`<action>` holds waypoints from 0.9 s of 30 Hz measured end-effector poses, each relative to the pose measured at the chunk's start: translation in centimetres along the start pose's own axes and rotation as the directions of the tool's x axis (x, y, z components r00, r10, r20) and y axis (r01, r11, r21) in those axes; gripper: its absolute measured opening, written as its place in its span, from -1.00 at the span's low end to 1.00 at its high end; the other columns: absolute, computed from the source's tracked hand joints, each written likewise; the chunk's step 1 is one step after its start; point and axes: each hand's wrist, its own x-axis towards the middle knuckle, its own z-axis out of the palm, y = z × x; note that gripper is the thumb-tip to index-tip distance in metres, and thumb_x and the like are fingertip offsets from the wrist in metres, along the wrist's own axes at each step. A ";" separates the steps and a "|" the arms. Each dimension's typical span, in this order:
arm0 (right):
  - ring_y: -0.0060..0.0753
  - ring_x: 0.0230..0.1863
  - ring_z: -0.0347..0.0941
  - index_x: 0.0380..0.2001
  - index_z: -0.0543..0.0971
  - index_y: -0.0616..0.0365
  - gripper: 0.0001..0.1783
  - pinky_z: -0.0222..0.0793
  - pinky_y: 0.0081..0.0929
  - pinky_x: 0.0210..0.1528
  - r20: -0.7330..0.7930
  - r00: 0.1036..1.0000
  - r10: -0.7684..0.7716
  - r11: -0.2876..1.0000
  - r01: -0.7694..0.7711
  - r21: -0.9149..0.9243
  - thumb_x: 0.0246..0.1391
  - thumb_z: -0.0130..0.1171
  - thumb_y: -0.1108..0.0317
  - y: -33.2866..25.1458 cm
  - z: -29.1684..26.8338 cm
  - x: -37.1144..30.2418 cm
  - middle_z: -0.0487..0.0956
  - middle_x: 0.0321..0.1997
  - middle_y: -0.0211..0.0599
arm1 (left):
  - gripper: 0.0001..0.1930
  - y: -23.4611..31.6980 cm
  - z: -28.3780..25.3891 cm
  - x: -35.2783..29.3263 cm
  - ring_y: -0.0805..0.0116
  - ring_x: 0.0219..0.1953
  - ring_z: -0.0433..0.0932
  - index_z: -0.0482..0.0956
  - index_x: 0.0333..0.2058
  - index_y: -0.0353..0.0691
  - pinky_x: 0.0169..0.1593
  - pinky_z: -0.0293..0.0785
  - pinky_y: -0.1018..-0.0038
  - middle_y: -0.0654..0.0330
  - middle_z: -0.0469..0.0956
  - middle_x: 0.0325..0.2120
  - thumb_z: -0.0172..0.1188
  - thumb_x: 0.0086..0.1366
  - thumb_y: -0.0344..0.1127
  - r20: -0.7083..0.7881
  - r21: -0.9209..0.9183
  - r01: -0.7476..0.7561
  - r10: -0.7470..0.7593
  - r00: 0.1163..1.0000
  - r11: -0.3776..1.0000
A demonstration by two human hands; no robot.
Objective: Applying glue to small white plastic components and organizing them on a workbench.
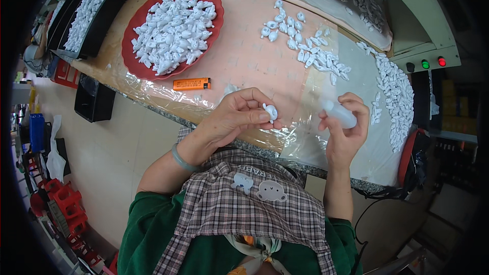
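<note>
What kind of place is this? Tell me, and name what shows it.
Probably a small workshop for hand assembly. A red tray is heaped with small white parts, more lie in rows on the plastic-covered bench, and a machine panel has red and green lamps.

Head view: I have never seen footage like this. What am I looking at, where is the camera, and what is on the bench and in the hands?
The camera sits on a person's head and looks down, so the bent edges come from its wide lens. No machine is at work, only two bare hands. The left hand pinches a small white piece in its fingers. The right hand holds a small white bottle. On the plastic-covered bench stand a red plate heaped with white pieces, an orange lighter, a loose group of white pieces and a long pile of them at the right.
</note>
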 end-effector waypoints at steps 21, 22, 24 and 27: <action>0.05 -0.21 0.44 -0.28 0.53 0.33 -0.75 0.34 -0.25 -0.14 0.377 0.926 -0.006 0.500 0.330 -0.801 -0.10 0.24 0.48 5.4 3.0 8.2 0.48 -0.29 -0.03 | -0.84 -1.5 -1.9 -2.1 0.30 -0.21 0.60 0.47 -0.19 -0.33 -0.13 0.54 0.50 0.09 0.56 -0.27 0.12 0.23 -0.50 0.035 -0.056 -0.101 0.103 0.994 0.993; 0.06 -0.20 0.43 -0.29 0.52 0.34 -0.77 0.34 -0.24 -0.12 0.367 0.930 -0.002 0.503 0.318 -0.804 -0.08 0.23 0.49 6.1 2.6 8.1 0.47 -0.28 -0.02 | -0.84 -1.5 -2.1 -2.1 0.28 -0.23 0.61 0.46 -0.20 -0.33 -0.16 0.55 0.50 0.09 0.56 -0.28 0.13 0.23 -0.50 0.032 -0.023 -0.091 0.091 0.995 0.996; 0.06 -0.19 0.41 -0.27 0.50 0.34 -0.76 0.32 -0.24 -0.13 0.356 0.934 0.014 0.483 0.305 -0.821 -0.06 0.22 0.51 5.5 2.1 7.9 0.46 -0.26 0.00 | -0.81 -1.6 -1.9 -2.2 0.25 -0.25 0.63 0.45 -0.20 -0.35 -0.22 0.56 0.52 0.09 0.57 -0.32 0.17 0.21 -0.49 0.058 -0.096 -0.122 0.128 0.990 0.988; 0.03 -0.25 0.39 -0.29 0.45 0.37 -0.75 0.31 -0.26 -0.16 0.364 0.931 0.030 0.496 0.303 -0.814 -0.04 0.22 0.49 5.6 1.9 7.4 0.46 -0.29 0.00 | -0.80 -1.9 -1.8 -2.5 0.25 -0.28 0.64 0.44 -0.24 -0.35 -0.24 0.56 0.53 0.09 0.56 -0.35 0.21 0.16 -0.49 0.014 -0.147 -0.143 0.146 0.989 0.979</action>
